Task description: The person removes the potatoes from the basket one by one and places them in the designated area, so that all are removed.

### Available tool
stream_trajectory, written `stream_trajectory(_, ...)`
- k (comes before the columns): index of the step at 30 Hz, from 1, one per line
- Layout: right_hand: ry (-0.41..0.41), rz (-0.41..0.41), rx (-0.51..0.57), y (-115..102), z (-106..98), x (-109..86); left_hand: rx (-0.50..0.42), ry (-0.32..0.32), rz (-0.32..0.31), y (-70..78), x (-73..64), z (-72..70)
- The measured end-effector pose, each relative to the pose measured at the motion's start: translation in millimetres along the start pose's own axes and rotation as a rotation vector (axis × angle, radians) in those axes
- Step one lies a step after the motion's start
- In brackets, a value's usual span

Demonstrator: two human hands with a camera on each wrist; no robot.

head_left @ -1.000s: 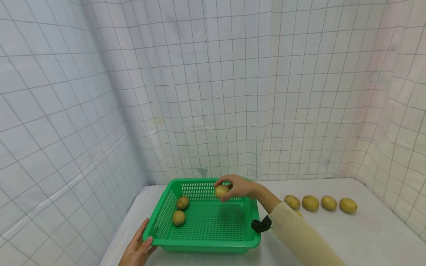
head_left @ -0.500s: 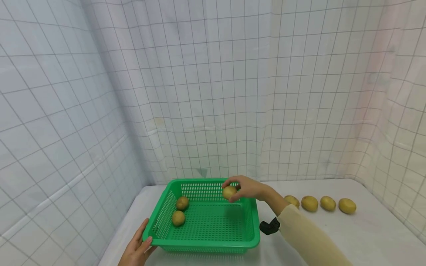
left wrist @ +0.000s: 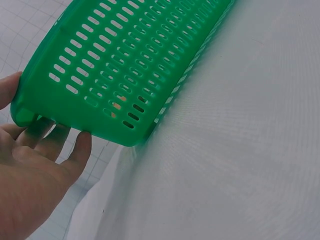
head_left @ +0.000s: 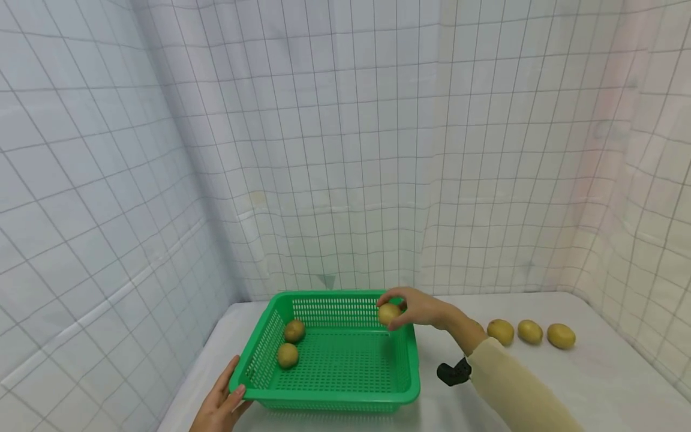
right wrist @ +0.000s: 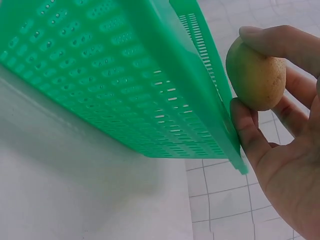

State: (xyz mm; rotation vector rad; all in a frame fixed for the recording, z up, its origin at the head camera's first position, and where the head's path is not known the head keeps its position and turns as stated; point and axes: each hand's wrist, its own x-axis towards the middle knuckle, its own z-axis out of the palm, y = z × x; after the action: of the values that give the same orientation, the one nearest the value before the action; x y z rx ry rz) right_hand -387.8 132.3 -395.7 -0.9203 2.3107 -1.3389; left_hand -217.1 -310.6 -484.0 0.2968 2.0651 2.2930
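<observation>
A green plastic basket (head_left: pixel 324 396) with slotted walls stands on the white table. Two potatoes (head_left: pixel 288 355) lie inside it along the left wall. My left hand (head_left: pixel 218 402) grips the basket's near-left corner, thumb over the rim and fingers beneath it, as the left wrist view also shows. With thumb and fingers my right hand (head_left: pixel 418 309) holds a potato (right wrist: pixel 256 75) above the basket's far-right corner. In the right wrist view that potato is beside the basket's rim, clear of the floor of the basket.
Several potatoes (head_left: pixel 530 331) sit in a row on the table (head_left: pixel 540 384) at the right; the leftmost is partly hidden by the right forearm. A black device (head_left: pixel 454 372) is at the right wrist. White gridded curtains (head_left: pixel 345 150) hang behind and at both sides.
My right hand has moved to the right with the potato, from the basket's back middle to its far-right corner. The left hand stays on the corner.
</observation>
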Motion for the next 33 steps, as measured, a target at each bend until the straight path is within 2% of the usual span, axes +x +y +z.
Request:
stream_trajectory(3,0.011,-0.001,-0.002,2.7,-2.7,-4.0,0.012,0.002,-0.004,0.8,0.0,-0.7)
stream_trajectory(10,0.056,0.032,0.004,6.9,-10.0,-21.6,-0.003,-0.05,-0.001,-0.4,1.4,-3.0)
stream_trajectory(16,0.104,0.07,0.051,12.5,-12.8,-34.7,-0.005,-0.029,-0.006,-1.0,0.7,-4.0)
stream_trajectory(21,0.177,0.055,0.086,21.1,-9.9,-44.3,0.0,-0.019,-0.011,-0.3,0.2,-3.2)
stream_trajectory(27,0.29,0.05,0.063,31.5,-10.3,-58.9,0.024,-0.01,-0.01,2.1,1.6,-2.0)
stream_trajectory(33,0.338,0.034,0.059,40.2,-12.8,-74.6,0.006,-0.023,0.003,1.2,2.4,-2.0)
